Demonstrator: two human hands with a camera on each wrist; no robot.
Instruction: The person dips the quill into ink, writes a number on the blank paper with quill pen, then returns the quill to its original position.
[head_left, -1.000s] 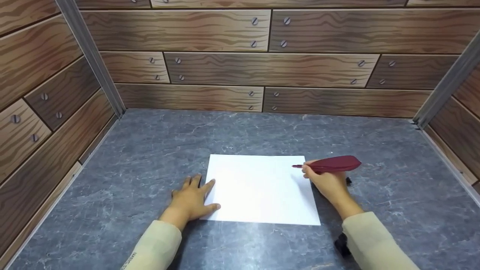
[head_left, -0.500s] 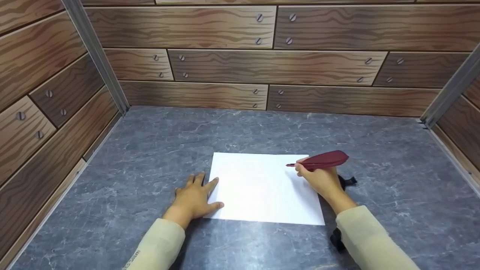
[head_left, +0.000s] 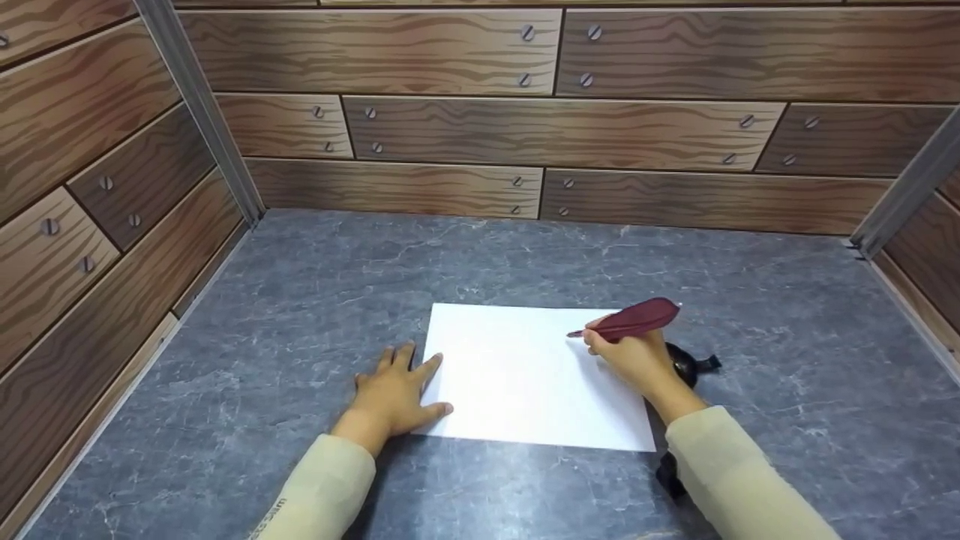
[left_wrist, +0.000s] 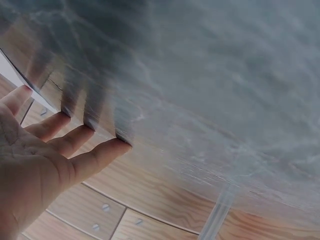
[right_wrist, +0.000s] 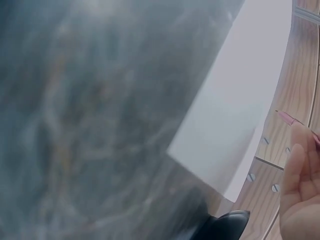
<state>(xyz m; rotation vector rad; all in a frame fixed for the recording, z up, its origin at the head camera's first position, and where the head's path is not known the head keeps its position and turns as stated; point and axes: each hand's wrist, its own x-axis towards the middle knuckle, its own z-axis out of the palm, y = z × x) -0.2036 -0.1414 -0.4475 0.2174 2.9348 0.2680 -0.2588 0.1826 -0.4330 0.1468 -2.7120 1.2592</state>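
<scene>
A white sheet of paper [head_left: 517, 382] lies flat on the grey marbled table. My left hand [head_left: 390, 394] rests at its left edge with fingers spread, thumb and index finger over the paper; the left wrist view shows the fingertips [left_wrist: 122, 144] touching the tabletop. Over the paper's upper right part, my right hand [head_left: 634, 360] pinches a dark red feather quill pen [head_left: 637, 319] near its tip. The quill's tip points left, close over the sheet. In the right wrist view, the quill's pinkish tip [right_wrist: 286, 118] sticks out beyond the fingers.
A glossy black object with a flared end [head_left: 684, 366] lies right of the paper, partly hidden behind my right hand and forearm. Wood-plank-patterned panels [head_left: 480, 131] close off the back and both sides, with grey metal posts [head_left: 214, 124] at the corners.
My right hand has moved left over the paper with the quill, uncovering more of the black object. The left hand stays at the paper's edge. The head view has shifted slightly.
</scene>
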